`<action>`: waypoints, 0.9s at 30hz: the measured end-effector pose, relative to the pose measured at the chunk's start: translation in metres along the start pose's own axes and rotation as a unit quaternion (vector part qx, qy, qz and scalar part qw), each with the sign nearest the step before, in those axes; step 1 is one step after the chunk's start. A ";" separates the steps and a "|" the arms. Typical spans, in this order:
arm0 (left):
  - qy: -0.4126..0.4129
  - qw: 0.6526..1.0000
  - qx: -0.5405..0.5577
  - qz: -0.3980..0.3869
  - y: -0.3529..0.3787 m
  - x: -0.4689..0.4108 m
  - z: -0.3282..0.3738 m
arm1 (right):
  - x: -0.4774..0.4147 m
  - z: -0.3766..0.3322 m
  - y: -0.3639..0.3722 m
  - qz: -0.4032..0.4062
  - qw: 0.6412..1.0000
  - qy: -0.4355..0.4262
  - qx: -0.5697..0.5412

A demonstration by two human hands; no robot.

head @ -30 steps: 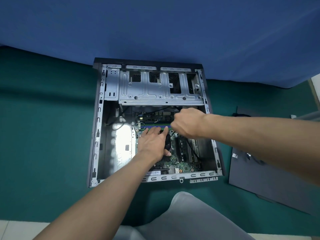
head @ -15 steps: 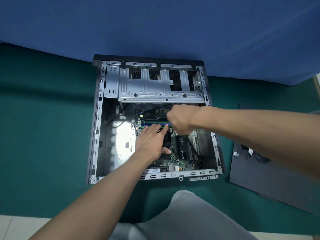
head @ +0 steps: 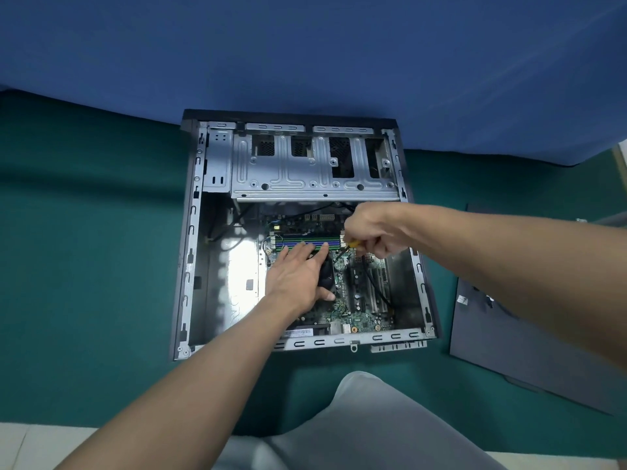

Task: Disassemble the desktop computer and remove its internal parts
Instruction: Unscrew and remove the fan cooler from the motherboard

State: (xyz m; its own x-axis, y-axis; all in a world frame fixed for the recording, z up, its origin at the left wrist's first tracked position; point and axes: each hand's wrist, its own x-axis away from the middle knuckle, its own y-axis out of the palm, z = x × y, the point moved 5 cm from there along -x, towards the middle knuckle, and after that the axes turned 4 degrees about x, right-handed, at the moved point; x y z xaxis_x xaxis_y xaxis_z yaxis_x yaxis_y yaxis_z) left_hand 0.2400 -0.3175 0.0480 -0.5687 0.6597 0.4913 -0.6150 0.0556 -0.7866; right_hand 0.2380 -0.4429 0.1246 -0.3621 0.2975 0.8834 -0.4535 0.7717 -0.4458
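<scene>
Since the earlier frames the right hand [head: 373, 232] has shifted slightly along the far part of the board, and a yellow-handled tool [head: 353, 243] now shows between its fingers; the left hand [head: 298, 276] has kept its place. Right hand: reaches in from the right side of the case with the forearm level, knuckles up and fingers curled, pinching the tool, of which only a small yellow portion is visible. It sits just beside the right end of the memory slots [head: 305, 239]. Left hand: palm down, fingers straight and spread, laid flat on the black cooler [head: 327, 276], with its fingertips touching the memory slots and its thumb at the cooler's near side; it grips nothing. Task item: one computer case [head: 190, 266], lying on its side with the interior exposed, at the middle of the green surface [head: 84, 266], its far end against the blue cloth [head: 305, 45]. Inside are one motherboard [head: 359, 313] in the right half, one metal drive cage [head: 305, 178] across the far end, and one black cable [head: 373, 286] running over the board's right portion. The slots show green and blue strips; their number cannot be told. One dark side panel [head: 509, 351] lies flat near the surface's right edge, apart from the case. One grey trouser leg [head: 366, 418] shows at the near edge.
</scene>
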 end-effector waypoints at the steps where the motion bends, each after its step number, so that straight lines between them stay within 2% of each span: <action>1: 0.002 1.000 -0.002 -0.001 0.000 0.000 0.000 | 0.000 -0.001 -0.001 0.015 1.000 -0.006 0.023; 3: 0.003 1.000 -0.006 -0.001 0.001 0.000 0.001 | 0.002 -0.009 -0.006 0.083 0.979 -0.073 0.173; 4: 0.002 1.000 -0.005 0.000 0.001 -0.001 0.001 | 0.007 -0.013 -0.007 0.115 0.945 -0.119 0.283; 6: 0.001 1.000 -0.005 0.003 0.001 -0.001 0.001 | 0.018 -0.018 -0.002 0.156 0.826 -0.226 0.491; 8: 0.001 1.000 -0.007 0.007 0.001 -0.001 0.002 | 0.027 -0.018 0.009 0.165 0.701 -0.311 0.621; 9: 0.001 1.000 -0.008 0.007 0.001 -0.001 0.002 | 0.029 -0.018 0.013 0.167 0.672 -0.330 0.641; 10: 0.000 1.000 -0.007 0.007 0.001 -0.001 0.001 | 0.028 -0.019 0.015 0.165 0.675 -0.339 0.634; 11: -0.002 1.000 -0.007 0.007 0.000 -0.001 0.001 | 0.026 -0.020 0.014 0.159 0.715 -0.337 0.591; 14: 0.001 1.000 -0.009 0.002 0.001 -0.002 0.001 | 0.014 -0.019 0.001 0.142 0.887 -0.260 0.355; 16: 0.000 1.000 -0.012 0.000 0.001 -0.002 0.001 | 0.003 -0.008 -0.007 0.101 0.976 -0.141 0.133; 18: -0.003 1.000 -0.010 -0.002 0.002 -0.002 0.000 | 0.001 0.004 -0.003 0.024 0.999 -0.034 0.009; 19: -0.004 1.000 -0.009 -0.003 0.002 -0.002 0.000 | 0.000 0.006 -0.002 0.015 1.000 -0.022 0.007; 21: -0.004 1.000 -0.004 -0.002 0.002 -0.002 0.000 | -0.002 0.003 -0.004 0.063 0.993 -0.047 0.091; 23: -0.004 1.000 -0.003 0.000 0.002 -0.002 0.000 | 0.005 -0.005 -0.006 0.136 0.950 -0.121 0.255; 25: -0.005 1.000 -0.004 0.000 0.001 -0.001 0.001 | 0.017 -0.013 0.001 0.166 0.855 -0.219 0.440; 27: -0.005 1.000 -0.008 0.000 0.000 -0.001 0.002 | 0.029 -0.018 0.013 0.172 0.722 -0.324 0.587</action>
State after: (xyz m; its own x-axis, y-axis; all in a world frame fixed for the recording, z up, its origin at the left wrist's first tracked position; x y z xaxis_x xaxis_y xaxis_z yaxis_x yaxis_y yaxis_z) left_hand 0.2390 -0.3195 0.0483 -0.5744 0.6519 0.4951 -0.6062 0.0677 -0.7924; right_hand 0.2361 -0.4136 0.1472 -0.7499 -0.2613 0.6077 -0.4863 -0.4051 -0.7742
